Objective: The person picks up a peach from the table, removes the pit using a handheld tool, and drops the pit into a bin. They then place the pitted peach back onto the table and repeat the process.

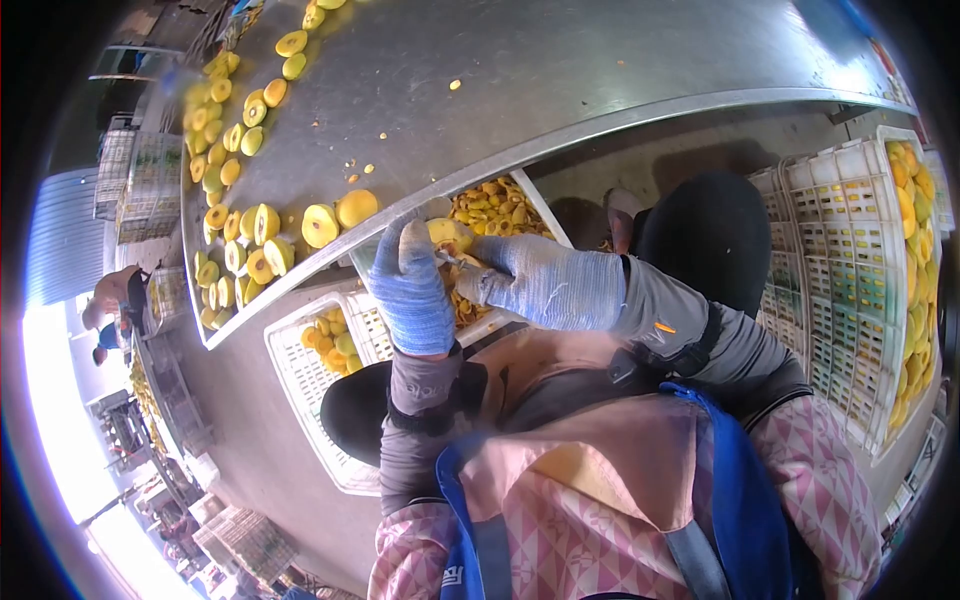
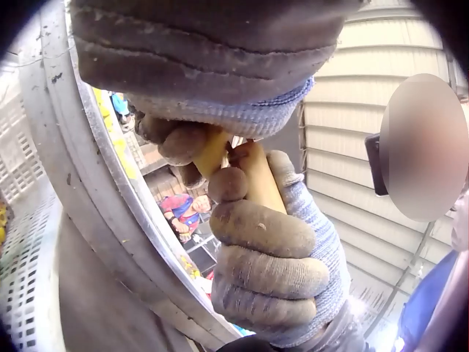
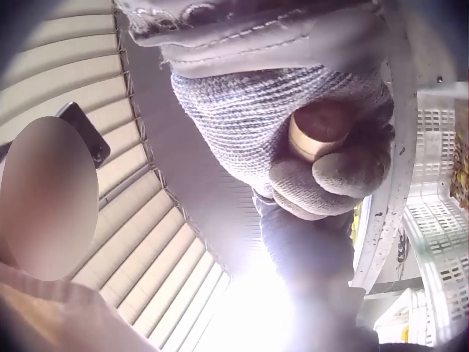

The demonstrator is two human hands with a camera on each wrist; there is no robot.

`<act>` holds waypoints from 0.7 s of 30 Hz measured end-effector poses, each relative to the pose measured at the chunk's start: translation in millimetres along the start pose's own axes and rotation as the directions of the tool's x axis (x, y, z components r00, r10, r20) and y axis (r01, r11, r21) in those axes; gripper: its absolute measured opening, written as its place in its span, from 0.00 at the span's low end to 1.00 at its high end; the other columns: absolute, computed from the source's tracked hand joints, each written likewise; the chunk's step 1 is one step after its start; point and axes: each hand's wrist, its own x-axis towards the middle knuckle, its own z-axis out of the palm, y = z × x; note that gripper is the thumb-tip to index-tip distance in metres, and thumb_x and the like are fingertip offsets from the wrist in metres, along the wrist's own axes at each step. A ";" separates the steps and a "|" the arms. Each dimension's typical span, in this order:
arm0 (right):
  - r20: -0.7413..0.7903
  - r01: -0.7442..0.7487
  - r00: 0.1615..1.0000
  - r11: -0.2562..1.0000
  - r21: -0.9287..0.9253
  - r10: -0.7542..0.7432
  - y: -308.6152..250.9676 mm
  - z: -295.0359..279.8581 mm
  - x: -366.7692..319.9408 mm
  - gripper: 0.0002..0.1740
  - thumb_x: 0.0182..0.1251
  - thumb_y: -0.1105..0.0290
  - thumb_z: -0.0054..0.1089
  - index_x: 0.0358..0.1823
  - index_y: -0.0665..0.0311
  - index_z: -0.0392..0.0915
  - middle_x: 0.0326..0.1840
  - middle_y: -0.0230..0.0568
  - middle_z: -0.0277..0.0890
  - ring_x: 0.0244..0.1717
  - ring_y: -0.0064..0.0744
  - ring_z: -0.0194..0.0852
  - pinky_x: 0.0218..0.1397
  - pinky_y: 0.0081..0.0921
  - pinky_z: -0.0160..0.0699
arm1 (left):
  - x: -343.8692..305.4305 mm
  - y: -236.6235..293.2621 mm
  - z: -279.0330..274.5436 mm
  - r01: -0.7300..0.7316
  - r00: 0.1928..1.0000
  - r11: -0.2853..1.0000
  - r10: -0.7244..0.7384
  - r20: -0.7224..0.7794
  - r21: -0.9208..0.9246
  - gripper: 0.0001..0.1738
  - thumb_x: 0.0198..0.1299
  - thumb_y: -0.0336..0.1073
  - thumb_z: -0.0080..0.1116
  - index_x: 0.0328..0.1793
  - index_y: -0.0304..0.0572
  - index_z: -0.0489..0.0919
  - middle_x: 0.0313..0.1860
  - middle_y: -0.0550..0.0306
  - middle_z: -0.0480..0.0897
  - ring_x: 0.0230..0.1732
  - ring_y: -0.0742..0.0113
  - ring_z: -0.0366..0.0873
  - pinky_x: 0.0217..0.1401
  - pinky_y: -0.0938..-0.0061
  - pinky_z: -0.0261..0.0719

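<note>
My gloved left hand (image 1: 410, 285) holds a yellow peach piece (image 1: 450, 235), also visible between its fingertips in the left wrist view. Beside it, my gloved right hand (image 1: 545, 280) curls its fingers round the wooden handle (image 2: 260, 180) of a small tool. The handle's round butt end (image 3: 320, 132) pokes out of the right fist in the right wrist view. A dark metal tip (image 2: 233, 150) meets the peach piece; its shape is mostly hidden by the fingers. Both hands are close together at the edge of the metal table (image 1: 480, 100).
Cut peach halves (image 1: 320, 226) lie along the table's left side. Beneath the hands, a crate holds small orange-yellow scraps (image 1: 500, 205). White crates of peaches stand at lower left (image 1: 290, 350) and on the right (image 1: 835, 290). Other people are in the background.
</note>
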 end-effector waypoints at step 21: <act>-0.113 -0.145 0.987 0.933 -0.329 0.113 -13.0 -3.8 -5.6 0.26 0.76 0.47 0.46 0.49 0.63 0.80 0.30 0.52 0.81 0.33 0.52 0.82 0.39 0.41 0.80 | -3.4 8.6 2.8 0.191 0.981 0.966 -0.180 0.076 -0.175 0.22 0.70 0.47 0.54 0.51 0.32 0.82 0.36 0.60 0.84 0.32 0.79 0.76 0.35 0.83 0.76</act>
